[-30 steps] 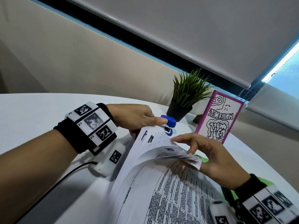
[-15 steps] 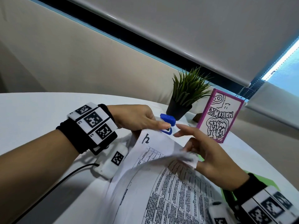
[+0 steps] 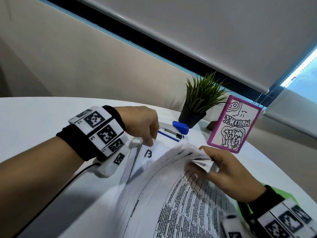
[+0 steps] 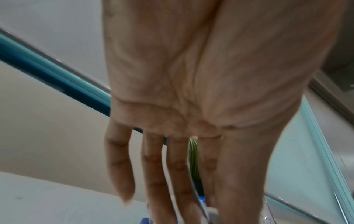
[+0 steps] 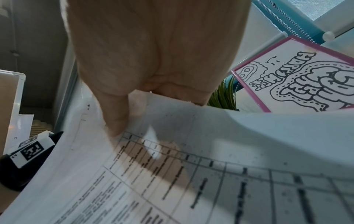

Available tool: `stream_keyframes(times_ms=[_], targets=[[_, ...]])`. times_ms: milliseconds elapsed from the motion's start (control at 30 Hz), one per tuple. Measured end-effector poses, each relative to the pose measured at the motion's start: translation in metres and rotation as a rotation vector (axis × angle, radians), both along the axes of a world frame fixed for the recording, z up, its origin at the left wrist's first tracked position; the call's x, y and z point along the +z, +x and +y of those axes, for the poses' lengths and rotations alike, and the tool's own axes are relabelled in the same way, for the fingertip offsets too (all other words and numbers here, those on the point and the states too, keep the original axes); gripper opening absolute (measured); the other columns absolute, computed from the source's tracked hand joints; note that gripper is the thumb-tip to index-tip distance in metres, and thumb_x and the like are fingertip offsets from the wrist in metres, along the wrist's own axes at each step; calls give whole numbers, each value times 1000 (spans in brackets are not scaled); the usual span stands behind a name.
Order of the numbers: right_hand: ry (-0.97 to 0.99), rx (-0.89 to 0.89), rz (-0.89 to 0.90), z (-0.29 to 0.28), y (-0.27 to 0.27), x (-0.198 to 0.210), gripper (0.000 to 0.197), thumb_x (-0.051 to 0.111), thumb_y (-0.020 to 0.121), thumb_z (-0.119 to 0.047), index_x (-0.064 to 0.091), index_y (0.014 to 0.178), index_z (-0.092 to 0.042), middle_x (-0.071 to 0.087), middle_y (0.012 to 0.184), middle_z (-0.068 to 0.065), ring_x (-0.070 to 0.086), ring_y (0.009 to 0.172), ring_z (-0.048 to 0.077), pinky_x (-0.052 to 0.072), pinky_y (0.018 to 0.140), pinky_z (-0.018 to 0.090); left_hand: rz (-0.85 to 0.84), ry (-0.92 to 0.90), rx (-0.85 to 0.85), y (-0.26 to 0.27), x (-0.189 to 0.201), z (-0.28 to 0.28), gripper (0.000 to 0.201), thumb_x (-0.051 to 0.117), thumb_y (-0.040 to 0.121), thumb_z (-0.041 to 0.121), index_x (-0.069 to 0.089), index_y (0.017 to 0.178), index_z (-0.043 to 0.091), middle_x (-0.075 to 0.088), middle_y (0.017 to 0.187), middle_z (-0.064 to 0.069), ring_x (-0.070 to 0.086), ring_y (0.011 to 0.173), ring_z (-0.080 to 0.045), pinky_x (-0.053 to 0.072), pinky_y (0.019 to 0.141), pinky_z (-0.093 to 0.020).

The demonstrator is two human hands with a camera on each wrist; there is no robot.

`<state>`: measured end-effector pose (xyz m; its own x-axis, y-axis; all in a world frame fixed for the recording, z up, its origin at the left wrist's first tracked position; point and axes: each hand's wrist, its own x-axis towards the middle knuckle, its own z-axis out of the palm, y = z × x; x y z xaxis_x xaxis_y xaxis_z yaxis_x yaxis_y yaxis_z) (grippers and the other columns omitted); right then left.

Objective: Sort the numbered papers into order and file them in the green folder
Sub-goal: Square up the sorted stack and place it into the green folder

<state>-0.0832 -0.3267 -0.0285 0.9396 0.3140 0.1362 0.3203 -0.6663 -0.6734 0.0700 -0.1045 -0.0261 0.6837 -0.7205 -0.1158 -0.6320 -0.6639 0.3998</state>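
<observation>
A stack of printed papers (image 3: 173, 200) lies on the white table (image 3: 34, 127). My right hand (image 3: 211, 167) pinches the bent-back top corners of several sheets and holds them lifted; in the right wrist view its thumb (image 5: 116, 121) lies on the top sheet (image 5: 220, 159). Below them shows a sheet marked 13 (image 3: 148, 154). My left hand (image 3: 148, 141) presses its straight fingertips (image 4: 153, 197) down on that sheet's top corner. A strip of the green folder (image 3: 281, 194) shows under my right wrist; the papers and my arm hide the remainder.
A blue and white stapler (image 3: 176, 130) lies just beyond my left fingers. A potted plant (image 3: 197, 107) and a pink-framed drawing (image 3: 235, 127) stand behind the papers. A black cable (image 3: 56, 191) runs from my left wrist across the table.
My right hand has flipped back more sheets, so the sheet on show is now 13. My left fingers have drawn back from the stapler and come down on that sheet's corner.
</observation>
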Motion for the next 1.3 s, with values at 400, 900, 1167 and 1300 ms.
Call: stream_keyframes(times_ms=[400, 900, 1167, 1300], targets=[[-97, 14, -62, -3, 4, -1, 7, 80, 76, -11, 75, 81, -11, 56, 138, -14, 50, 130, 6, 42, 102, 20, -184, -196, -235, -8, 16, -4, 42, 54, 93, 48, 52, 60, 22, 48, 85, 2, 51, 87, -20, 45, 81, -41], [-97, -13, -63, -1, 2, 0, 8, 78, 79, -17, 72, 81, -13, 60, 129, -9, 55, 125, 11, 44, 98, 23, 148, -286, -179, -13, 17, -3, 52, 48, 89, 59, 51, 60, 16, 40, 59, 2, 33, 56, -15, 31, 54, -23], [-83, -15, -43, -1, 3, 1, 10, 78, 79, -17, 67, 80, -18, 63, 109, -3, 62, 103, 19, 49, 86, 28, 255, -326, -195, -10, 10, -1, 58, 46, 84, 62, 57, 63, 8, 42, 54, 5, 33, 52, -10, 32, 54, -17], [-80, 21, 11, 1, 3, 1, 11, 76, 81, -16, 66, 84, -19, 64, 112, -4, 62, 106, 19, 49, 88, 30, 313, -318, -190, -6, 7, -3, 57, 50, 87, 54, 63, 72, 0, 54, 54, 11, 51, 56, -4, 40, 63, -14]])
